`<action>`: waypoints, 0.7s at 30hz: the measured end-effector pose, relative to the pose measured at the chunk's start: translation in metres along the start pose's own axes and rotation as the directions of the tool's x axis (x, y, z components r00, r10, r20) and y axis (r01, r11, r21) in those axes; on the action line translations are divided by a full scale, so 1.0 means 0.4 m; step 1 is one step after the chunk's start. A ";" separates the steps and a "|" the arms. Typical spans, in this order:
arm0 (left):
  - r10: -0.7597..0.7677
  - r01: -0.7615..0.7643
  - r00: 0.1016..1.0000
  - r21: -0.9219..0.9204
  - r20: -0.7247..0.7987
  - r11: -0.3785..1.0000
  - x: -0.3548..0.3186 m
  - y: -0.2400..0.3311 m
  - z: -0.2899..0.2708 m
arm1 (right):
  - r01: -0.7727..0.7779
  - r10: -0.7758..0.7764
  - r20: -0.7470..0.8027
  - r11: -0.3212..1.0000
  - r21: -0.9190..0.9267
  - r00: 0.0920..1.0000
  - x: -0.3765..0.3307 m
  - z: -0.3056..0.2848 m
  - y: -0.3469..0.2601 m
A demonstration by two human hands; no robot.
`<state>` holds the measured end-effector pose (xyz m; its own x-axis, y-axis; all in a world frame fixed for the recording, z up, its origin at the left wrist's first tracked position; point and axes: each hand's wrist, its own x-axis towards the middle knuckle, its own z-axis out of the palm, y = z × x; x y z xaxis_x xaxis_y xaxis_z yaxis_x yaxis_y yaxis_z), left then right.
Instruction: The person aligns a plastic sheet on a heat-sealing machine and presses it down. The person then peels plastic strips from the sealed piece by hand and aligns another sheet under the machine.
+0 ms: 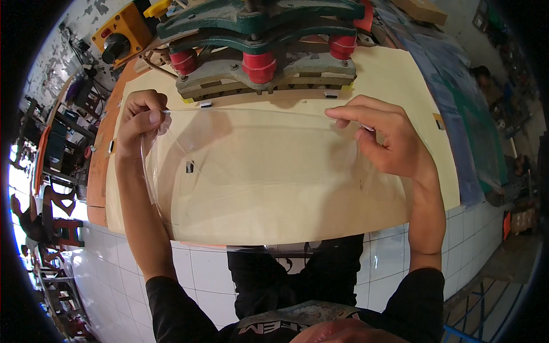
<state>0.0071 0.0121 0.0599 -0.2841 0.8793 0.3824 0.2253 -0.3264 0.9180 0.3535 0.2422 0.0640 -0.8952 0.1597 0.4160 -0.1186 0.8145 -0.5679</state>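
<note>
A clear plastic sheet [251, 163] is stretched between my hands over the cream-coloured table surface [434, 171]. My left hand [143, 117] is closed at the far left corner, pinching the plastic between thumb and fingers. At the right end of the far edge, my right hand [389, 134] grips the sheet; its index finger reaches along that edge, with the thumb underneath. The sheet's left side hangs in a loose fold beside my left forearm. Beyond the far edge stands a green press-like machine [260, 28] with red cylindrical mounts [258, 67] and a long bar [266, 86] at its base.
A yellow control box [121, 35] with a black knob sits at the far left. Bluish plastic sheeting [457, 143] covers the right side. Small dark-and-white pieces [206, 104] lie on the table by the bar. People [34, 220] are in the left background.
</note>
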 end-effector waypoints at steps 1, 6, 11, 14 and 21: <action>-0.001 0.001 1.000 0.001 -0.001 1.000 -0.001 0.000 -0.001 | -0.007 0.007 0.001 1.000 0.009 1.000 0.000 0.000 0.000; -0.001 0.001 1.000 -0.001 -0.009 1.000 -0.002 -0.001 0.001 | -0.016 0.015 0.010 1.000 0.019 1.000 -0.001 -0.004 -0.005; -0.008 0.008 1.000 -0.018 -0.010 1.000 -0.002 -0.001 0.000 | -0.012 0.012 -0.002 1.000 0.014 1.000 0.001 -0.001 -0.004; -0.004 0.004 1.000 -0.006 0.004 1.000 -0.001 -0.001 -0.005 | -0.001 0.001 0.000 1.000 0.008 1.000 0.003 -0.003 -0.005; -0.003 0.003 1.000 -0.005 -0.019 1.000 -0.001 -0.001 0.000 | 0.043 -0.043 -0.015 0.999 0.017 0.999 0.004 -0.002 -0.003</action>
<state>0.0073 0.0122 0.0594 -0.3020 0.8738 0.3812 0.2194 -0.3254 0.9198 0.3524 0.2419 0.0660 -0.8828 0.1331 0.4505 -0.1644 0.8109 -0.5617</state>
